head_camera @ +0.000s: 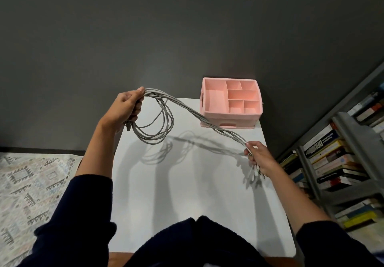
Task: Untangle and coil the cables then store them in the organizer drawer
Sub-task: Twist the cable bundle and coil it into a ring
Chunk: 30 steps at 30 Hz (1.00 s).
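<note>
Several grey cables [199, 117] run as one bundle through the air above the white table [187, 204]. My left hand [126, 106] grips the bundle at its upper left end, where loops of cable hang below the fist and a dark plug sticks out under it. My right hand [259, 156] holds the other end low at the right, with light plugs poking out beneath the fingers. The pink organizer [230, 102] stands at the table's far right corner, its top compartments empty and its front drawer closed.
A grey shelf unit packed with books [332, 162] stands close to the table's right side. A patterned rug [31, 194] covers the floor at the left. A dark grey wall rises behind the table.
</note>
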Tool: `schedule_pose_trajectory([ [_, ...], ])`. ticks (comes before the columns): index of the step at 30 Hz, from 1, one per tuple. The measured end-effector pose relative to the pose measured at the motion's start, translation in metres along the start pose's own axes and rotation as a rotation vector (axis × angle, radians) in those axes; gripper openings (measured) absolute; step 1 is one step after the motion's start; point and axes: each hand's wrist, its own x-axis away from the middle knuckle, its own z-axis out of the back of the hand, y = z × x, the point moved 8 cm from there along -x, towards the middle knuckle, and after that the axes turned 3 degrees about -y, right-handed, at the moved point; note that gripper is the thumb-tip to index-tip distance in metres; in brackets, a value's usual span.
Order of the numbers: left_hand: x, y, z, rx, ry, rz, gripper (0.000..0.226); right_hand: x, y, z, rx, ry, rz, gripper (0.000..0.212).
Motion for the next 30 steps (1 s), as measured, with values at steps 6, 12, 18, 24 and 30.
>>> schedule_pose_trajectory([
  [6, 0.004, 0.005, 0.007, 0.032, 0.071, -0.007, 0.039, 0.008, -0.004, -0.014, -0.021, -0.023, -0.017, 0.017],
  [12, 0.005, 0.005, 0.012, -0.074, 0.081, -0.007, 0.04, 0.01, -0.02, -0.011, 0.444, 0.019, 0.117, 0.023],
  [18, 0.004, 0.0, 0.016, -0.06, 0.147, 0.007, 0.04, 0.016, -0.031, -0.02, 0.885, 0.029, 0.307, 0.016],
  [24, 0.001, 0.004, 0.029, -0.078, 0.193, -0.013, 0.042, 0.042, -0.033, -0.034, 1.068, 0.021, 0.517, 0.034],
  [30, -0.001, 0.003, 0.031, -0.079, 0.178, -0.008, 0.041, 0.042, -0.025, -0.038, 1.062, -0.023, 0.419, 0.025],
])
